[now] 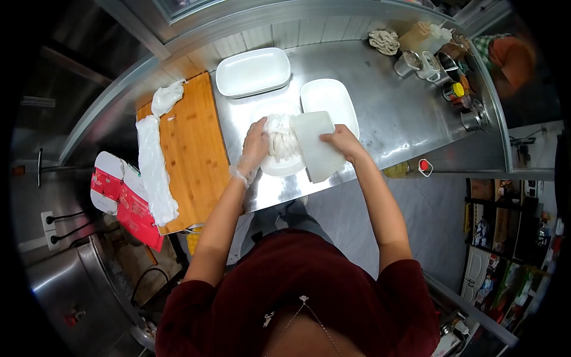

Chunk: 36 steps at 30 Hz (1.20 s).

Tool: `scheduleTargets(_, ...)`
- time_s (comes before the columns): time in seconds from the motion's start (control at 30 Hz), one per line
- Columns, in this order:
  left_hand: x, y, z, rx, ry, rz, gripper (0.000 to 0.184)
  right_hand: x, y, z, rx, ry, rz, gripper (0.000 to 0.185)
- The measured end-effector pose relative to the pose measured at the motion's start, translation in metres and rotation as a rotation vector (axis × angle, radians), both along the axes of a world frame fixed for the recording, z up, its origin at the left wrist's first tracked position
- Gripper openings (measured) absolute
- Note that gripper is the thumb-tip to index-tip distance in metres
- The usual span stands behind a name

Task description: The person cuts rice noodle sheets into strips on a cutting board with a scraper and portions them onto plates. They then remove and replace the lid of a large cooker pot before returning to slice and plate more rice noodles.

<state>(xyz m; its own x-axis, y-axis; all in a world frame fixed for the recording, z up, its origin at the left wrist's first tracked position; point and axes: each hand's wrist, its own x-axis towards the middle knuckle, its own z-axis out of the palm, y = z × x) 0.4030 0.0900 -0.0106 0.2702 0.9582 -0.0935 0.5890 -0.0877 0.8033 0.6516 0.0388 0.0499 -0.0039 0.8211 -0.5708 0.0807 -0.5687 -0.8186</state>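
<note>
Work looked partway done on the broad silver-grey stainless-steel counter point(392, 89)

At left of centre lay a large rectangular brown wooden cutting board point(196, 149), with a long, crumpled white bundle point(156, 172) along its left edge. At upper centre stood a stack of glossy white oblong dishes point(253, 71); right of centre sat a separate white rounded-rectangular dish point(327, 95). Nearer the counter's front edge, mid-frame, another glossy white dish point(282, 169) bore the heap.

The right hand point(342, 143) gripped the right edge of a pale grey, flat, broad-bladed tool point(315, 149), thumb on top, its other fingers largely hidden. The left hand point(254, 146) curved against the heap's left side, clear plastic about its wrist.

Between them lay the heap of soft white strips point(282, 137). It already rested on its dish, so that part looked nearly finished; hand and tool had not yet come away.
</note>
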Motion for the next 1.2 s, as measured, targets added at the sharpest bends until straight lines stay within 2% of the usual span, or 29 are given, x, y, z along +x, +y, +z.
scheduleTargets(0.03,0.000,0.000,0.003,0.006,0.006,-0.003,0.047,-0.004,0.000,-0.004,0.001,-0.012,0.031,0.028)
scheduleTargets(0.13,0.005,0.002,0.012,-0.273,-0.082,0.030,0.046,-0.014,0.002,-0.018,0.011,0.012,0.028,0.027)
scheduleTargets(0.23,0.001,0.008,0.006,-0.180,-0.238,-0.025,0.045,-0.017,0.001,-0.013,0.035,-0.024,0.070,0.027)
scheduleTargets(0.33,0.002,-0.002,0.023,-0.126,-0.053,-0.108,0.045,-0.010,-0.006,-0.013,0.059,-0.017,0.071,0.026)
scheduleTargets(0.43,0.008,-0.005,0.008,-0.064,0.209,0.031,0.041,0.003,-0.011,-0.006,0.053,-0.017,0.057,0.026)
scheduleTargets(0.57,0.002,0.003,-0.013,-0.137,0.001,0.078,0.040,0.015,-0.019,0.006,0.043,0.010,-0.001,0.029)
scheduleTargets(0.73,0.004,0.001,0.016,-0.325,-0.215,-0.072,0.043,0.015,-0.025,0.002,0.010,0.082,-0.054,0.028)
scheduleTargets(0.83,0.012,-0.001,0.017,-0.128,0.084,-0.035,0.048,0.014,-0.025,-0.005,0.050,0.079,0.007,0.027)
scheduleTargets(1.03,0.012,-0.003,0.009,-0.014,0.205,-0.013,0.057,-0.004,-0.018,0.014,0.075,0.083,0.064,0.028)
scheduleTargets(1.13,0.012,-0.004,0.009,0.003,0.247,-0.051,0.058,-0.013,-0.016,0.008,0.064,-0.060,0.116,0.028)
scheduleTargets(1.2,0.012,-0.007,0.009,0.096,0.237,-0.066,0.059,-0.005,-0.018,0.002,0.030,0.022,0.088,0.029)
